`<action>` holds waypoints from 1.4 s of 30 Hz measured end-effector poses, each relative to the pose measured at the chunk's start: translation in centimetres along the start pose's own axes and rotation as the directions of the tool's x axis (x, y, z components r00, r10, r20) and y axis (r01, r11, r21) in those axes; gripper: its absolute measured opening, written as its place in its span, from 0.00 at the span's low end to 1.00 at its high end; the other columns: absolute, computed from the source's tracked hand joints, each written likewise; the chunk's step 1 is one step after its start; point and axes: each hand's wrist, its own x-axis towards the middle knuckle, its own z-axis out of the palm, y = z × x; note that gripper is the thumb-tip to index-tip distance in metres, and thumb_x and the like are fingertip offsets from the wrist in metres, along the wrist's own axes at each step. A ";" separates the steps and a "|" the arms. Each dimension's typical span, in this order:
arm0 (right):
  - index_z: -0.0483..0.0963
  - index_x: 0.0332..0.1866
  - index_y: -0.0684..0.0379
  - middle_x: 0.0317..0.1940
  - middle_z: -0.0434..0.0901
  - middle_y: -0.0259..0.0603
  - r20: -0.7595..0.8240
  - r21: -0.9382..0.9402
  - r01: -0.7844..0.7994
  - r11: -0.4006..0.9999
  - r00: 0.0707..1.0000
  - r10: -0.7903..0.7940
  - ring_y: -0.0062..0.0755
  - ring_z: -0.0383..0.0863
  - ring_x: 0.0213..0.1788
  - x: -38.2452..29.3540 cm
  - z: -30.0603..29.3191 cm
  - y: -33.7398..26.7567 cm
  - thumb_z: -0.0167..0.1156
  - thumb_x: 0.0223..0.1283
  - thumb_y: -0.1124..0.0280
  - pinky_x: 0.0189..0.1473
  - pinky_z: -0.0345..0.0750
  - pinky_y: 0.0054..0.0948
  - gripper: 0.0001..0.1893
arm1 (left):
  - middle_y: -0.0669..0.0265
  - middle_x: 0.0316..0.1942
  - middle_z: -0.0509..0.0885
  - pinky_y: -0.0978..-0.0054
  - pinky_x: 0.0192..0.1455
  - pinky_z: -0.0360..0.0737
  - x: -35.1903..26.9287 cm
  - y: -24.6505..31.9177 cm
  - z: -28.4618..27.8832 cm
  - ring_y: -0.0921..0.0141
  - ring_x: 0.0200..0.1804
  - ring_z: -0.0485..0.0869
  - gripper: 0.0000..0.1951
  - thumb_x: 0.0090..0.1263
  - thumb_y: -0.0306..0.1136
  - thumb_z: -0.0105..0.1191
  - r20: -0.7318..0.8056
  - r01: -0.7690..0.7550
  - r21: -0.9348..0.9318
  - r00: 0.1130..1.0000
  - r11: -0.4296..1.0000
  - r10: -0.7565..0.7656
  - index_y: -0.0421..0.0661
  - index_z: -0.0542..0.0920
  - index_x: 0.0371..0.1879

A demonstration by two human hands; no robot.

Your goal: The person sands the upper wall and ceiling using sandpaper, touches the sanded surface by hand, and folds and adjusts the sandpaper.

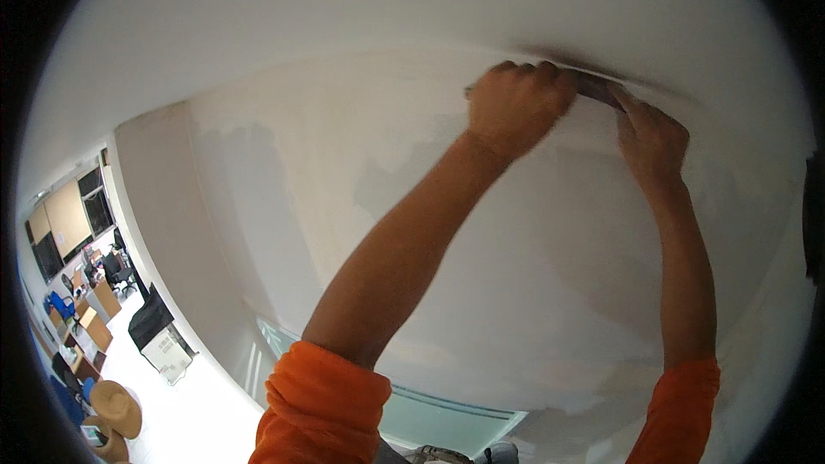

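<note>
My left hand is closed around a dark, flat hand tool, probably a plastering trowel or sanding board. One end of it pokes out left of my fist. My right hand holds the tool's right end, fingertips on its edge. The tool lies along the line where the wall meets the ceiling, and it casts a dark shadow there. Its working face is hidden. Grey damp-looking patches mark the pale plaster of the wall.
Below me is a greenish glass panel set in the wall. Past the wall's left edge lies a bright office floor. It has brown round stools, a white boxy appliance under black cloth, desks and a blue chair.
</note>
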 end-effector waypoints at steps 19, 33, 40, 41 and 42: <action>0.82 0.54 0.57 0.23 0.84 0.37 -0.192 0.449 0.214 0.868 0.971 -0.141 0.33 0.86 0.23 19.6 5.2 -29.4 0.63 0.63 0.72 0.24 0.82 0.34 0.14 | 0.78 0.48 0.91 0.69 0.39 0.88 -15.7 -22.6 -12.5 0.69 0.40 0.91 0.12 0.64 0.34 0.68 -0.123 0.504 0.336 0.861 0.796 -0.493 0.62 0.87 0.46; 0.81 0.34 0.56 0.24 0.86 0.43 -0.036 0.470 0.171 0.866 0.984 -0.175 0.41 0.90 0.27 20.4 6.4 -29.4 0.60 0.63 0.70 0.27 0.84 0.42 0.05 | 0.71 0.40 0.92 0.63 0.40 0.87 -16.2 -23.3 -9.6 0.61 0.39 0.91 0.10 0.67 0.37 0.65 -0.031 0.601 0.332 0.777 0.727 -0.628 0.61 0.87 0.47; 0.81 0.35 0.56 0.21 0.85 0.42 -0.061 0.485 0.120 0.867 0.993 -0.103 0.43 0.90 0.26 18.9 6.3 -27.8 0.60 0.64 0.68 0.27 0.84 0.41 0.05 | 0.74 0.35 0.91 0.65 0.32 0.84 -14.8 -22.6 -9.0 0.64 0.32 0.89 0.06 0.65 0.35 0.65 -0.091 0.491 0.335 0.866 0.804 -0.492 0.59 0.86 0.40; 0.81 0.36 0.56 0.20 0.85 0.42 -0.073 0.474 0.119 0.872 0.993 -0.095 0.43 0.90 0.26 18.7 6.1 -27.4 0.60 0.63 0.68 0.27 0.84 0.42 0.05 | 0.74 0.34 0.90 0.64 0.32 0.84 -14.4 -22.4 -9.0 0.64 0.31 0.88 0.06 0.65 0.34 0.64 -0.076 0.484 0.352 0.868 0.801 -0.491 0.59 0.86 0.39; 0.81 0.36 0.56 0.20 0.85 0.42 -0.068 0.477 0.116 0.871 0.993 -0.095 0.43 0.90 0.26 18.5 6.1 -26.9 0.60 0.63 0.68 0.27 0.84 0.42 0.05 | 0.74 0.33 0.90 0.64 0.32 0.84 -14.0 -22.2 -8.9 0.64 0.31 0.88 0.05 0.66 0.34 0.64 -0.066 0.479 0.366 0.869 0.798 -0.491 0.59 0.85 0.39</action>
